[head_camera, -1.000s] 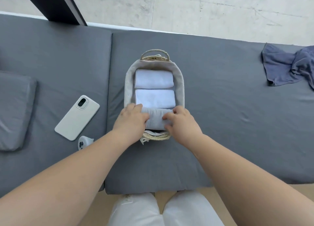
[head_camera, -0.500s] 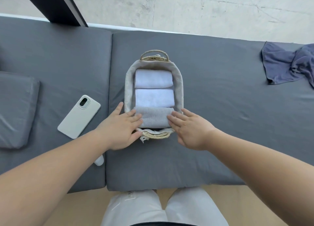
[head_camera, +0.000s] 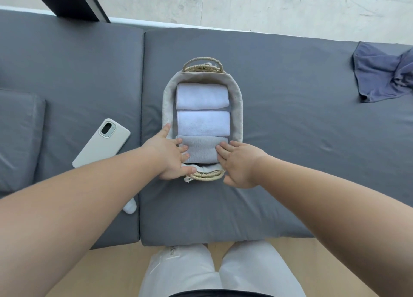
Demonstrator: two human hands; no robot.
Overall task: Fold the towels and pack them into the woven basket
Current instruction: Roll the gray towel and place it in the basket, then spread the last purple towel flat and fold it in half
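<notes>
A woven basket [head_camera: 238, 109] with a cloth liner stands on the grey cushion in the middle. Three folded towels lie in a row inside it: a white towel [head_camera: 202, 95] at the far end, a second white towel [head_camera: 203, 122] in the middle and a grey towel [head_camera: 202, 149] nearest me. My left hand [head_camera: 169, 156] lies flat with straight fingers on the grey towel's left end, its index finger along the basket's left rim. My right hand [head_camera: 240, 162] lies flat on the towel's right end. An unfolded blue-grey towel [head_camera: 384, 73] sits crumpled at the far right.
A white phone [head_camera: 101, 143] lies face down on the left cushion, with a small white object [head_camera: 130, 207] near my left forearm. A grey pillow [head_camera: 17, 138] is at the far left. A dark beam [head_camera: 69, 2] crosses the upper left. The cushion's front edge is close to my legs.
One second ago both hands were curled on the grey towel, pushing it into the basket. Their fingers have since straightened and the hands have spread slightly apart, lying flat at the towel's ends.
</notes>
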